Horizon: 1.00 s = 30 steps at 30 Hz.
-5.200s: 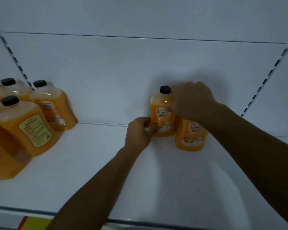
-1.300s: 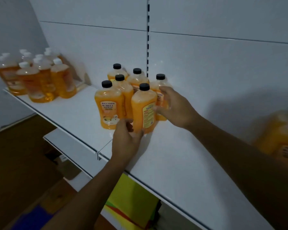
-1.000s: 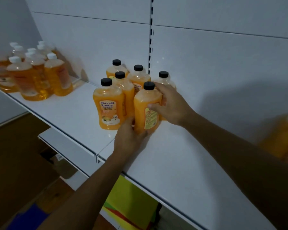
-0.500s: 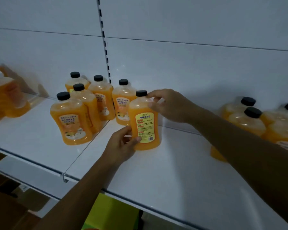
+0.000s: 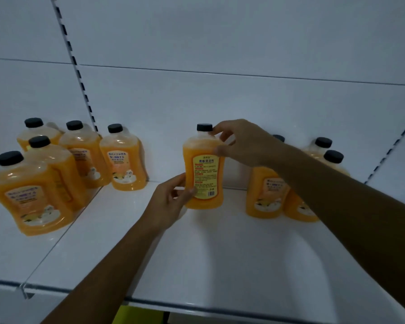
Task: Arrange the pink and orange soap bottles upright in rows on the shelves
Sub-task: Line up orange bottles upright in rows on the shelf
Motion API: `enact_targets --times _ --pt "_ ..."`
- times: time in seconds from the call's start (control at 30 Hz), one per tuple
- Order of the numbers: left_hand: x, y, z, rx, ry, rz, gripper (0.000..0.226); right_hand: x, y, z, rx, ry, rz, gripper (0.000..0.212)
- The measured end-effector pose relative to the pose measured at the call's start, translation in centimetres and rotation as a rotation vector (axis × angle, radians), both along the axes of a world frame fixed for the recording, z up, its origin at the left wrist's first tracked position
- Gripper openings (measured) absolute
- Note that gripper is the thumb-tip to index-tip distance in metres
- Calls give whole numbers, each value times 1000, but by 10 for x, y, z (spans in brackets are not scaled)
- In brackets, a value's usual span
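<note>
Right now an orange soap bottle (image 5: pixel 203 167) with a black cap stands upright on the white shelf (image 5: pixel 220 253), its back label turned out toward the person. Both hands are on it: the left hand (image 5: pixel 171 202) curls round its lower left side, thumb across the front near the label's bottom corner, and the right hand (image 5: pixel 241 143) pinches it high up, fingertips at the cap and thumb on the shoulder. Whether its base sits fully on the shelf I cannot tell (the left hand hides part of the bottom edge).

To its left there is bare shelf, then a cluster of five bottles (image 5: pixel 84 155), the nearest one (image 5: pixel 124 160) against the back panel (image 5: pixel 220 97) and the frontmost one (image 5: pixel 31 195) well forward. To its right, a narrower gap, then a group of four bottles (image 5: pixel 267 195) partly hidden behind the right forearm, close to the back panel.

In front of the held bottle the shelf runs open all the way to its front edge (image 5: pixel 243 309). A seam (image 5: pixel 56 242) between two shelf boards cuts diagonally from the left cluster to that edge. Slotted uprights (image 5: pixel 80 83) climb the back panel at left and far right.
</note>
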<state>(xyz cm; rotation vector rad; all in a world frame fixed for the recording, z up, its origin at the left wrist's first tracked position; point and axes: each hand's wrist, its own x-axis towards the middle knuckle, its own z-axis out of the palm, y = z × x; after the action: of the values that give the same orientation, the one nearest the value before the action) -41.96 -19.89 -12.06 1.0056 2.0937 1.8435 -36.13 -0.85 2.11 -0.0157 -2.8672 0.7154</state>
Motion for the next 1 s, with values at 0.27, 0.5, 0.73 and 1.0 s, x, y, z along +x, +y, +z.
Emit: enact_targets --times 0.27,0.5,0.73,1.0 --pt "14 41 -6 -183 242 398 50 13 -3 -1 -58 28 -158 72" --pt "12 41 -10 -137 305 312 58 12 3 -5 -228 51 -141 59" --pt "-35 15 3 212 -741 -529 76 18 10 3 -554 -84 196 49" --pt "-25 28 6 224 -496 -331 65 10 17 22 -143 -127 100 55"
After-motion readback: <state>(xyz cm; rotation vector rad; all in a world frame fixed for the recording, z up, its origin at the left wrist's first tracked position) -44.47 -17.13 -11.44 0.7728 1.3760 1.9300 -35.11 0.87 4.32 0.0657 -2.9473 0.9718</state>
